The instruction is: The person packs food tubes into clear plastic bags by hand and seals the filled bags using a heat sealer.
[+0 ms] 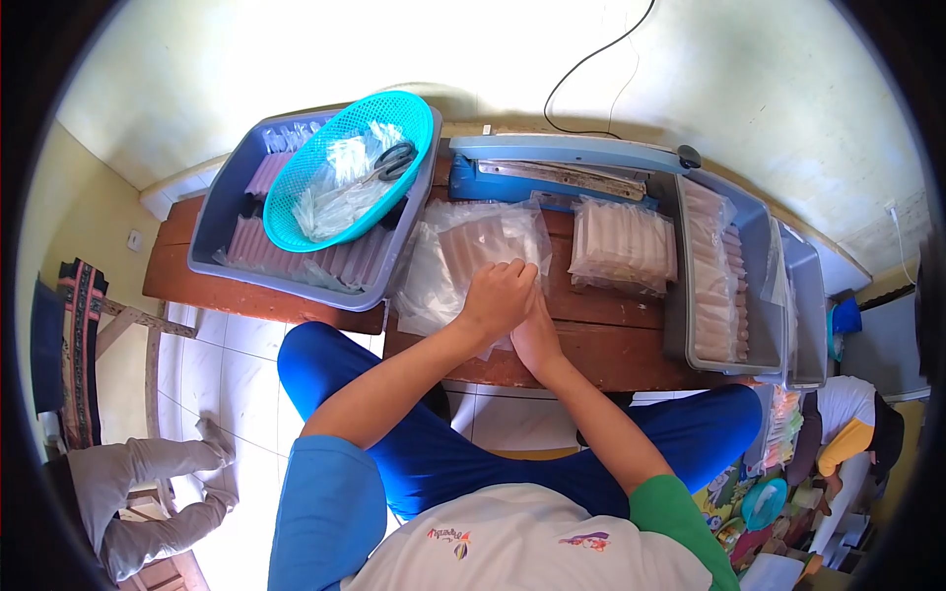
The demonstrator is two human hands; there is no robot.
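Note:
My left hand (pixel 499 295) and my right hand (pixel 535 333) are pressed together over the near part of a clear plastic bag (pixel 522 225). The left fingers curl over those of the right. Both hands look closed, and what they pinch is hidden. Inside or beneath the plastic shows a row of pale brownish-pink sticks (pixel 478 246). More loose clear bags (pixel 424 281) lie just left of my hands. To the right, a filled pack of similar sticks (pixel 623 241) rests on the brown wooden table (pixel 611 340).
A blue lever sealer (pixel 572 150) stands behind the bags. At left, a grey-purple tub (pixel 212 231) of packs bears a turquoise basket (pixel 286 222) with plastic and scissors (pixel 396 161). Grey tubs (pixel 759 286) stand at right. People's legs (pixel 163 463) and a bending person (pixel 845 414) are nearby.

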